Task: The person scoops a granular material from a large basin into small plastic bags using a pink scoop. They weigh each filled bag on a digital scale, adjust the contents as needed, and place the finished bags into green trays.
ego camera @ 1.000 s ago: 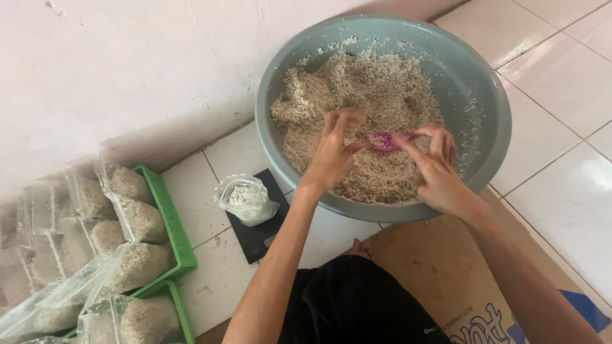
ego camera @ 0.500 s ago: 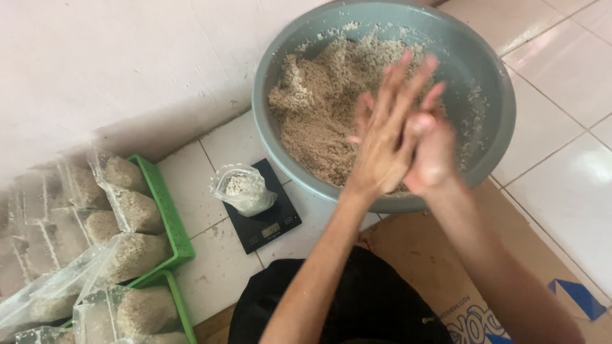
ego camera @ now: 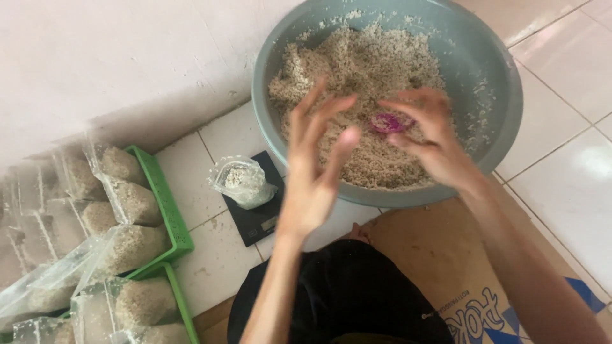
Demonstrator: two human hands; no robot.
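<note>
Fingers of both hands are spread and empty now, where half a second ago the palms were pressed together above the grey basin (ego camera: 503,121). The left hand (ego camera: 315,172) hovers over the near rim, the right hand (ego camera: 433,143) just beside a small pink ring-shaped thing (ego camera: 389,122) lying on the pale grain mix (ego camera: 357,70). To the left, a small part-filled bag (ego camera: 242,181) sits on the black scale (ego camera: 258,220), with filled bags (ego camera: 121,197) in green trays (ego camera: 169,210) on the floor. It looks like the rubbing has finished and the hands have parted.

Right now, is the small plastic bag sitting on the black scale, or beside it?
Touching. The head view shows the small plastic bag resting on the black scale, covering its upper left part, with the scale's dark surface showing below and right of it.
</note>
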